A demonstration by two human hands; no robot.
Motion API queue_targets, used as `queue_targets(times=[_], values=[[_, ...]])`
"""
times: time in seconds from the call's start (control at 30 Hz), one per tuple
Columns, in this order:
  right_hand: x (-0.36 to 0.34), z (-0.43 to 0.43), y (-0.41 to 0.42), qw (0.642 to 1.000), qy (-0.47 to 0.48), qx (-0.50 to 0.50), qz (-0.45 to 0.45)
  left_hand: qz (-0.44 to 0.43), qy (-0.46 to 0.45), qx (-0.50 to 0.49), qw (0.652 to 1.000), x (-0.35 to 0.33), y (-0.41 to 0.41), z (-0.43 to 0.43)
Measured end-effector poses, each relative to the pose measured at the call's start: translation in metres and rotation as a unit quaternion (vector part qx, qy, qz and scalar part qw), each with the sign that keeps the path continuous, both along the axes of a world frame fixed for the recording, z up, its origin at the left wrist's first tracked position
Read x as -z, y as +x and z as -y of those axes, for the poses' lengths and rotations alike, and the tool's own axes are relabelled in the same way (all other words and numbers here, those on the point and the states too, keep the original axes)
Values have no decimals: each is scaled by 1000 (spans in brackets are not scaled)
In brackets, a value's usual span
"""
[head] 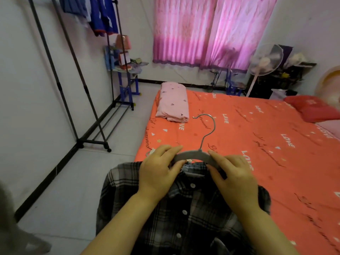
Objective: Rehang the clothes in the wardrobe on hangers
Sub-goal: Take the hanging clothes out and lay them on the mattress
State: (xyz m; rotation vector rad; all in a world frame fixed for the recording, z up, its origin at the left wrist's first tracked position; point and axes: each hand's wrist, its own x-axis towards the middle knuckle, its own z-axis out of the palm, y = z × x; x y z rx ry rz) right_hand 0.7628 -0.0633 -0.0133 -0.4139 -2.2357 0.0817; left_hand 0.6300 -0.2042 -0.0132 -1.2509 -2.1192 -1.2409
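A dark plaid button shirt [184, 208] lies front-up on the near corner of the orange bed [257, 137]. A grey hanger [193, 156] with a metal hook sits at its collar, the hook pointing away from me. My left hand [158, 172] grips the hanger's left arm and the collar edge. My right hand [233, 175] holds the hanger's right arm where it enters the shirt's shoulder. The hanger's ends are hidden under hands and cloth. A black clothes rack [92, 100] stands at the left wall with blue garments [103, 15] hanging at its top.
A folded pink pillow [173, 102] lies at the bed's far left, a red pillow [312, 107] at the far right. Another hanger's tip [150, 152] peeks out left of my left hand. Beyond stand a blue shelf [125, 70], pink curtains and a fan [265, 61].
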Motion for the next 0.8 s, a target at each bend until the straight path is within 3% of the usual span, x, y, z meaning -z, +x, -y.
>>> queue_targets(times=[0.3,0.47,0.63,0.8], values=[[68,-150,-115,992,-88,-47,73,83,-130,-58,986,62,-105,-143],[115,-196,-164,984,-129,-60,105,133,-187,-79,970,107,-150,-190],[170,-231,-212,971,-175,-64,153,127,-217,-78,965,148,-188,-223],[240,-252,-253,893,-295,-29,338,183,-337,-131,914,205,-215,-231]])
